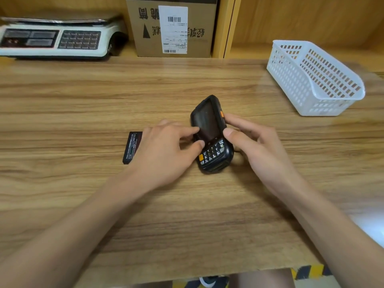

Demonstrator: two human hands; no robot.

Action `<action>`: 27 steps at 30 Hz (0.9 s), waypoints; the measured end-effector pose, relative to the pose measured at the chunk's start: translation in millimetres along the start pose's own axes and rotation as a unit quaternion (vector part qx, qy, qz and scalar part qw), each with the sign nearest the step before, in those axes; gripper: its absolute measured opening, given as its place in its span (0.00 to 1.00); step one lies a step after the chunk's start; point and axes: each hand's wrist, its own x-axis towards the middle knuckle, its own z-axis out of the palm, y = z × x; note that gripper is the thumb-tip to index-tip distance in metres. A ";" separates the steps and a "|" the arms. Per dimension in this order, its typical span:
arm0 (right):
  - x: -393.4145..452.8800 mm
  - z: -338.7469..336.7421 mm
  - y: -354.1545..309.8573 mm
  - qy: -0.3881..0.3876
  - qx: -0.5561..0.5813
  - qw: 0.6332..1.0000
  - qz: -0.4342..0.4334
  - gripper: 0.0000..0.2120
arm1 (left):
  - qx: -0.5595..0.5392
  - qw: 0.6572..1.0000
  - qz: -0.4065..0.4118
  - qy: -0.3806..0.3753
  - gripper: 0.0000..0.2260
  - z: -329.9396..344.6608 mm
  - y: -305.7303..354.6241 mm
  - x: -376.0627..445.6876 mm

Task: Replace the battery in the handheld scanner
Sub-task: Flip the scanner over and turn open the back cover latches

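Early or late, hard to tell: scanner face-up, pinched by fingers of both hands, one battery loose on worktop left

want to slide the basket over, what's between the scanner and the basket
Only bare table. In the head view nothing lies between the scanner and the basket; the right hand grips the scanner's near right side, below that stretch.
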 end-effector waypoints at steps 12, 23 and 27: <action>-4.8 17.7 2.2 -0.069 -0.115 0.990 -0.045 0.28 | -0.174 0.982 -0.060 -0.037 0.15 -13.3 5.2 2.0; -7.2 16.6 10.7 -0.086 -0.285 0.952 -0.064 0.42 | -0.201 0.976 -0.078 -0.023 0.19 -11.6 -6.1 7.2; -10.2 9.6 8.2 -0.071 -0.276 0.956 -0.061 0.41 | -0.138 0.989 -0.059 0.001 0.11 -12.9 -5.0 3.4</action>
